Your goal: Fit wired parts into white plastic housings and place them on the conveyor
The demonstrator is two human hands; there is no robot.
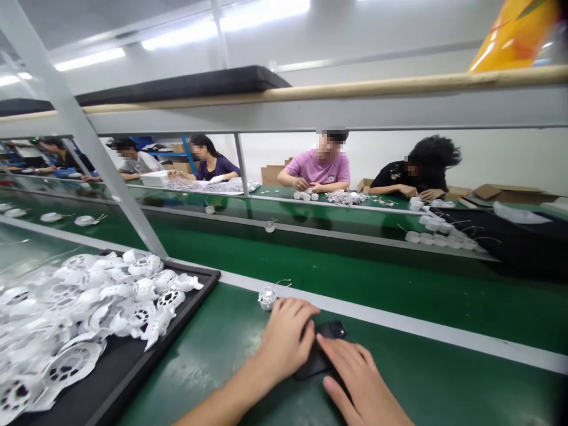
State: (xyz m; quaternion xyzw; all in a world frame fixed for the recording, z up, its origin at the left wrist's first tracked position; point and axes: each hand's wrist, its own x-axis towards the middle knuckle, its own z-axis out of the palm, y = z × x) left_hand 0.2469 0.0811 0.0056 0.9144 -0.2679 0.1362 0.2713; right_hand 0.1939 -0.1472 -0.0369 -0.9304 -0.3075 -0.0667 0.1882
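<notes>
A black smartphone (317, 361) lies face down on the green bench, with its camera end pointing away from me. My left hand (286, 334) rests at the phone's left side, fingers slightly bent and thumb apart from them. On the other side, my right hand (355, 370) lies with fingers stretched out and thumb spread, its fingertips at the phone's right edge. Neither hand grips anything that I can see. Just beyond my left hand sits a small round white housing (267, 298) with thin wires sticking out to the right.
A black tray (177, 322) piled with white plastic parts (97, 296) stands at left. Past a pale strip (399, 322) runs a green conveyor (346, 278) carrying scattered housings. Several people sit along the far side. A slanted metal post (110, 177) rises at left beneath an overhead shelf (310, 109).
</notes>
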